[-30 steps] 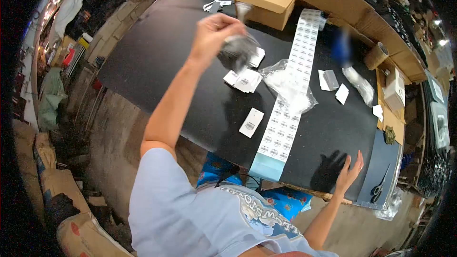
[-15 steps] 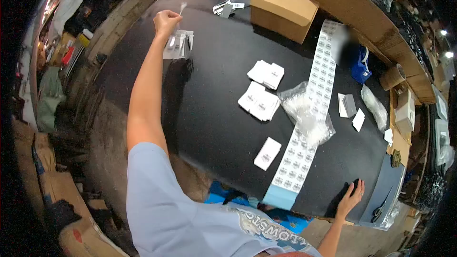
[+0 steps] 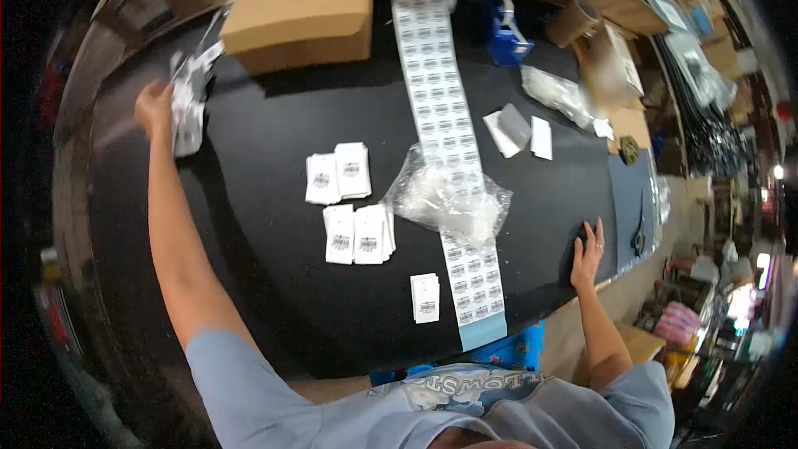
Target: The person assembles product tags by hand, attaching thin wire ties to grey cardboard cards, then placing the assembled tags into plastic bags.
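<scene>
My left hand [image 3: 154,108] is at the table's far left, right beside a bunch of tags in clear plastic [image 3: 189,112]. Motion smears its fingers, so whether they grip the bunch cannot be made out. More grey and white tags [image 3: 199,66] lie just behind that bunch. On the right, my right hand [image 3: 588,256] rests on the table with fingers stretched and nothing held. Between the hands are stacks of white printed tags [image 3: 352,170], [image 3: 370,233] and a smaller stack [image 3: 426,298]. A clear bag of white strings [image 3: 453,199] lies across a long label strip [image 3: 440,100].
A cardboard box [image 3: 299,12] stands at the back. Behind the strip's right side are a blue tape dispenser [image 3: 507,37] and a brown roll [image 3: 573,21]. Grey and white cards [image 3: 509,129] and another plastic bag [image 3: 555,93] lie right. Scissors [image 3: 638,233] rest near the right edge.
The view has swung to the right. My left hand, earlier pinching white strings above a bunch of tags, is now beside the bunch, close to the other tags. My right hand stays on the table.
</scene>
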Motion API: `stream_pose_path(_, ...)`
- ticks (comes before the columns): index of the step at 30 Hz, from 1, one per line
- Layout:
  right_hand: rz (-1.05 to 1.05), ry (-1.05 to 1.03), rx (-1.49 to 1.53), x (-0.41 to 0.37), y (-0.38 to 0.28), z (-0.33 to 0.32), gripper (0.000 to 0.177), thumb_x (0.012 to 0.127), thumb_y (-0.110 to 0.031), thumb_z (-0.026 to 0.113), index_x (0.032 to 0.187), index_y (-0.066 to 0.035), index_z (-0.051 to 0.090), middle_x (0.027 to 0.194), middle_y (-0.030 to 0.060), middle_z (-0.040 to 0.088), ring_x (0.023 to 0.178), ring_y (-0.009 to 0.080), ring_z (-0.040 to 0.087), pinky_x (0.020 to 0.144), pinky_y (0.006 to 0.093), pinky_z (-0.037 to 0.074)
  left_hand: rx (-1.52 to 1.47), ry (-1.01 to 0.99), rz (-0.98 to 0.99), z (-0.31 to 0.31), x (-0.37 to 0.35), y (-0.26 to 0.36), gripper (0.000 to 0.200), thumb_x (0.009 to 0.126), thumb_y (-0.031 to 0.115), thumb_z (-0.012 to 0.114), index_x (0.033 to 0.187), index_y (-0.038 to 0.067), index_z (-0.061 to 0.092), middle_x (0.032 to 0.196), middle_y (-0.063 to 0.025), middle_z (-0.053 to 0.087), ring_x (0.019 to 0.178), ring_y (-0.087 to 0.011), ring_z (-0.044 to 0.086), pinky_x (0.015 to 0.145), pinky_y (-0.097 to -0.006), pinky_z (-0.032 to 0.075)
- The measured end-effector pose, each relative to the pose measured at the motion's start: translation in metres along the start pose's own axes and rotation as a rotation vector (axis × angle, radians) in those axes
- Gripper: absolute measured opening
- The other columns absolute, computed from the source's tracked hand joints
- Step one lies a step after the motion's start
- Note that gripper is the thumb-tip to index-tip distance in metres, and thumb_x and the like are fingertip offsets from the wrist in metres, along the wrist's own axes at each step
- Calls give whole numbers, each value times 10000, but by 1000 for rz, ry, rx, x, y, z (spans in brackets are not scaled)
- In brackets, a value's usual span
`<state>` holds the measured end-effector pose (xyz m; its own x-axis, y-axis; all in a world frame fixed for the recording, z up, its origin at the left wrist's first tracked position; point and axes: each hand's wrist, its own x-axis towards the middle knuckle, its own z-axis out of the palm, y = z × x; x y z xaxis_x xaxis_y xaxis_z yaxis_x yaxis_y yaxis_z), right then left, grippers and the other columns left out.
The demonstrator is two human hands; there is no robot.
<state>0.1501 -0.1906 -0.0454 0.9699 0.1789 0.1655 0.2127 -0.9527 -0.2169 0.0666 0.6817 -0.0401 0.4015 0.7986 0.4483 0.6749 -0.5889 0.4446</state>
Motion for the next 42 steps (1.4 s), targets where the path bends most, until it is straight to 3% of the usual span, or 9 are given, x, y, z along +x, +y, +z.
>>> stream_pose_path(2, -123, 82, -67, 4, -2, -3, 409, 929, -212, 462, 1320, -94, 435, 1426, 147, 329, 1322, 315, 282, 1065, 432, 202, -171, 172, 46, 2, -25, 22, 511, 788, 329, 681, 1163, -1, 571, 1177, -199, 567, 1080, -340, 547, 920, -409, 410)
stream_pose_path(4, -41, -32, -145, 3, 0, -4, 419, 934, -244, 441, 1335, -124, 428, 1436, 118, 327, 1338, 304, 262, 1072, 437, 180, -34, 263, 401, -35, -80, 86, 457, 894, 247, 555, 1276, 14, 465, 1357, -241, 370, 1260, -367, 345, 1019, -450, 285)
stream_pose_path(6, 20, -9, -128, 5, -4, -7, 419, 942, -272, 415, 1337, -136, 429, 1438, 92, 334, 1345, 295, 255, 1075, 436, 169, -15, 63, 623, -50, -142, 96, 461, 935, 172, 465, 1362, 39, 358, 1438, -207, 262, 1316, -387, 257, 1063, -496, 186)
stream_pose_path(8, -1, -40, -123, 5, -2, -8, 416, 942, -268, 413, 1340, -149, 427, 1443, 84, 325, 1347, 290, 250, 1075, 438, 169, 44, -399, 660, -88, -203, 103, 581, 881, 79, 486, 1413, 55, 253, 1499, -202, 99, 1386, -366, 93, 1078, -565, 36)
stream_pose_path(10, 32, -26, -120, 3, -7, -12, 416, 942, -267, 412, 1343, -157, 425, 1448, 78, 316, 1349, 287, 246, 1075, 441, 171, -14, -624, 686, -111, -243, 80, 615, 859, 115, 508, 1412, 51, 247, 1502, -201, 94, 1389, -388, 54, 1074, -583, 11)
stream_pose_path(14, -15, -28, -150, 5, -3, -10, 415, 945, -270, 399, 1348, -171, 415, 1455, 70, 297, 1347, 290, 239, 1070, 452, 182, 150, -1000, 823, -139, -275, 61, 648, 874, 315, 488, 1405, 32, 246, 1497, -200, 124, 1379, -414, 65, 1078, -579, 11)
stream_pose_path(20, 2, -61, -185, 7, -5, -11, 419, 953, -278, 377, 1357, -169, 395, 1453, 71, 299, 1338, 302, 246, 1066, 456, 191, 176, -979, 881, -136, -275, 59, 594, 919, 314, 406, 1407, 28, 224, 1500, -182, 123, 1380, -404, 59, 1083, -565, 15)
stream_pose_path(41, -39, -26, -181, 26, 1, -7, 445, 896, -150, 459, 1338, -105, 423, 1442, 118, 318, 1338, 332, 259, 1065, 447, 199, 111, -977, 884, -129, -273, 56, 651, 841, 288, 506, 1377, 1, 271, 1473, -232, 162, 1353, -454, 114, 1068, -590, 40)
stream_pose_path(42, -39, -56, -186, 12, 0, -1, 461, 891, -142, 458, 1347, -98, 410, 1441, 133, 314, 1342, 346, 246, 1074, 437, 191, 178, -1035, 839, -168, -284, 44, 651, 841, 288, 506, 1377, 1, 271, 1473, -232, 162, 1353, -454, 114, 1068, -590, 40)
